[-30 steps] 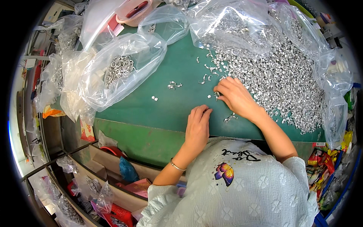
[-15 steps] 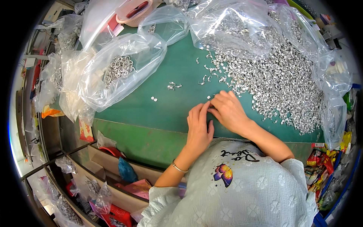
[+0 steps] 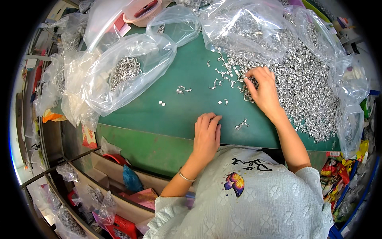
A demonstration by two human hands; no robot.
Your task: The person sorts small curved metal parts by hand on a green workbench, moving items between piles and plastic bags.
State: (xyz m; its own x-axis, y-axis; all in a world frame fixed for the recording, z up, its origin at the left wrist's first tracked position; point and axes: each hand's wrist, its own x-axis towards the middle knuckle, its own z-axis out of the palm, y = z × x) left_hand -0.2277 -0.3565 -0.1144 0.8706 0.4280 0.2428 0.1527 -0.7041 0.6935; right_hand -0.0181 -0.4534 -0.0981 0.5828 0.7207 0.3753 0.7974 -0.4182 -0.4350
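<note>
My left hand (image 3: 206,129) rests low over the green table, its fingers curled together round something small that I cannot make out. At the left edge of a big heap of small silver curved metal pieces (image 3: 302,91), my right hand (image 3: 263,89) reaches down, thumb and fingers a little apart around some of them. A small cluster of silver pieces (image 3: 242,124) lies between my forearms. Beyond my left hand are a tiny silver flower-shaped piece (image 3: 219,102) and a curved piece (image 3: 226,102). Farther left lie more curved pieces (image 3: 183,90) and two tiny flower-shaped pieces (image 3: 162,103).
An open clear plastic bag (image 3: 147,75) with silver rings (image 3: 126,71) stands at the left. Another clear bag (image 3: 242,32) lies over the heap's far side. A pink basket (image 3: 145,18) sits at the back. Below the table's near edge are open drawers (image 3: 99,175) with bagged parts.
My right hand has left my left hand and moved right and away to the heap. A silver cluster and a curved piece now show on the table. My left hand has shifted slightly nearer.
</note>
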